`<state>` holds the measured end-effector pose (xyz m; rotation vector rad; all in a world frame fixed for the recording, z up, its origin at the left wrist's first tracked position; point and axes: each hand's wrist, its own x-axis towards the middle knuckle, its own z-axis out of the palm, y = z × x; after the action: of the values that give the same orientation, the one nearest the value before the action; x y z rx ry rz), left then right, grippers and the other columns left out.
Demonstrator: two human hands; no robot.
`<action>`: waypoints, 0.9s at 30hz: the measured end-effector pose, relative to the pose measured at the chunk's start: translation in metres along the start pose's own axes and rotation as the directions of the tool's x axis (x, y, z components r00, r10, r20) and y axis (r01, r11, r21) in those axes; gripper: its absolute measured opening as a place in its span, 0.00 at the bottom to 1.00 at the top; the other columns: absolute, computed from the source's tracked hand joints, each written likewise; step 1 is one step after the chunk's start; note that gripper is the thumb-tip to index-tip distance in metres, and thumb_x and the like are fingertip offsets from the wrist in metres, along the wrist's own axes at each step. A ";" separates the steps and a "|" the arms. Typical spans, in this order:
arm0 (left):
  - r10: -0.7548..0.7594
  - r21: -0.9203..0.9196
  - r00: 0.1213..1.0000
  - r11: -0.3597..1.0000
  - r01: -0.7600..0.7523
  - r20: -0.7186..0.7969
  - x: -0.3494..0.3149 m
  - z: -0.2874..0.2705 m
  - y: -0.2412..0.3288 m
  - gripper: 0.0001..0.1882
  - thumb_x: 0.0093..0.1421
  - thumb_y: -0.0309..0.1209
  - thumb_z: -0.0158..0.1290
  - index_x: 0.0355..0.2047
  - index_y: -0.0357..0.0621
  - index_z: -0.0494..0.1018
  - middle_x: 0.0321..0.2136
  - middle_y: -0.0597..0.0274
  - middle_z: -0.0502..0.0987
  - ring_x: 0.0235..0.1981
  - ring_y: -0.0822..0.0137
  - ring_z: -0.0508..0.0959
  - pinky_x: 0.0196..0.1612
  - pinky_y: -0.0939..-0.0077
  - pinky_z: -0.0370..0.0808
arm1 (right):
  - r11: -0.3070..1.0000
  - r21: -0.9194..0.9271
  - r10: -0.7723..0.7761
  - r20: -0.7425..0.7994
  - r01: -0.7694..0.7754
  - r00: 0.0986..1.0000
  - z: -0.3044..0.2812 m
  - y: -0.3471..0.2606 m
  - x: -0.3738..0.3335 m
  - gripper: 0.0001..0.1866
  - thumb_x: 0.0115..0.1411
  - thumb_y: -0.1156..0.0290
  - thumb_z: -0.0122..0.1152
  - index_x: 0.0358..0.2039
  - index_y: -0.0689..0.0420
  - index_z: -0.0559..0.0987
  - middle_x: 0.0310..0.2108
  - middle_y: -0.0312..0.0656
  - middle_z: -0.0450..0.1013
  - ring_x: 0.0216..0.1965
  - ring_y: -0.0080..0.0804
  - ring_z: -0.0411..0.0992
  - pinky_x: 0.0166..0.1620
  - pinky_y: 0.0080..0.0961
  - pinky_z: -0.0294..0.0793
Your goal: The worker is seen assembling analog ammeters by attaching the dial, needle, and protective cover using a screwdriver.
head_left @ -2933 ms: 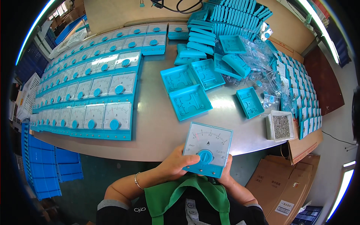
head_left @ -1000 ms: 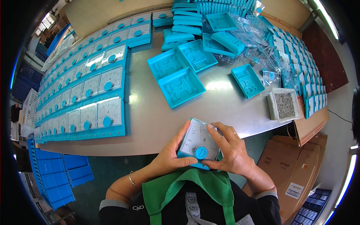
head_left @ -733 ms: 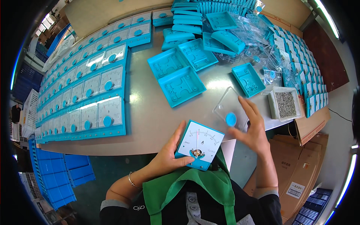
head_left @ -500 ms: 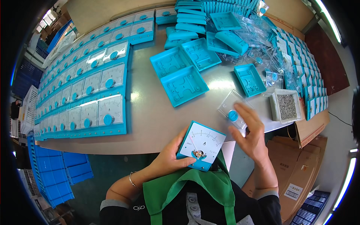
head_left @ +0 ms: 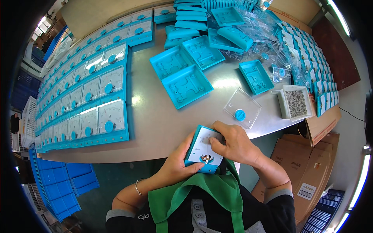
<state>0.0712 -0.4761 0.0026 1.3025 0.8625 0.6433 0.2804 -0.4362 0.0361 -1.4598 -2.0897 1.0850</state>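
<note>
My left hand [head_left: 179, 160] is closed round the left side of an ammeter [head_left: 197, 154], its thumb on the lower front edge. The ammeter has a teal case, a white dial plate and a bare brass-coloured mechanism in the cut-out. My right hand [head_left: 237, 144] grips its upper right part, thumb on the dial and fingers at the top edge, hiding some of the scale. Just beyond my right hand, a clear cover [head_left: 250, 110] with a round blue knob lies flat on the table.
Rows of covered meters [head_left: 110, 83] fill the left. Empty teal cases [head_left: 186, 87] lie mid-table, with another case [head_left: 256, 77] farther right. Behind are stacked cases and piled clear covers [head_left: 268, 50]. A white tub [head_left: 285, 103] of small metal parts stands right, near uncovered meters [head_left: 322, 89].
My right hand has left the clear cover on the table and come down-left onto the ammeter. The left hand keeps its hold. The whole view has shifted slightly.
</note>
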 end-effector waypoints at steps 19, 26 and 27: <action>-0.057 -0.121 0.998 0.991 0.060 0.031 0.002 0.008 0.003 0.47 0.50 0.30 0.62 0.64 0.36 0.44 0.57 0.55 0.60 0.58 0.67 0.61 0.60 0.71 0.58 | 0.980 -0.189 -0.077 -0.104 0.056 0.992 0.002 0.012 -0.005 0.13 0.59 0.66 0.50 0.22 0.60 0.71 0.19 0.52 0.69 0.23 0.54 0.69 0.26 0.43 0.67; -0.071 -0.231 0.997 0.971 0.067 -0.011 0.001 -0.002 0.009 0.45 0.52 0.32 0.60 0.64 0.38 0.46 0.56 0.56 0.62 0.57 0.67 0.63 0.60 0.71 0.57 | 0.990 -0.137 -0.047 -0.521 -0.028 0.852 -0.030 0.030 -0.017 0.12 0.51 0.69 0.63 0.35 0.60 0.76 0.32 0.47 0.73 0.25 0.42 0.72 0.29 0.35 0.71; -0.066 -0.232 0.998 0.971 0.060 -0.019 -0.001 -0.003 0.008 0.45 0.52 0.32 0.60 0.64 0.38 0.46 0.56 0.56 0.62 0.57 0.67 0.63 0.60 0.71 0.57 | 0.973 -0.205 -0.012 -0.517 -0.110 0.856 -0.040 0.029 -0.019 0.17 0.49 0.66 0.66 0.38 0.59 0.76 0.38 0.49 0.72 0.31 0.47 0.74 0.34 0.37 0.73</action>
<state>0.0689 -0.4738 0.0103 1.0548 0.8210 0.6905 0.3332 -0.4334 0.0421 -1.6890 -1.8278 0.3971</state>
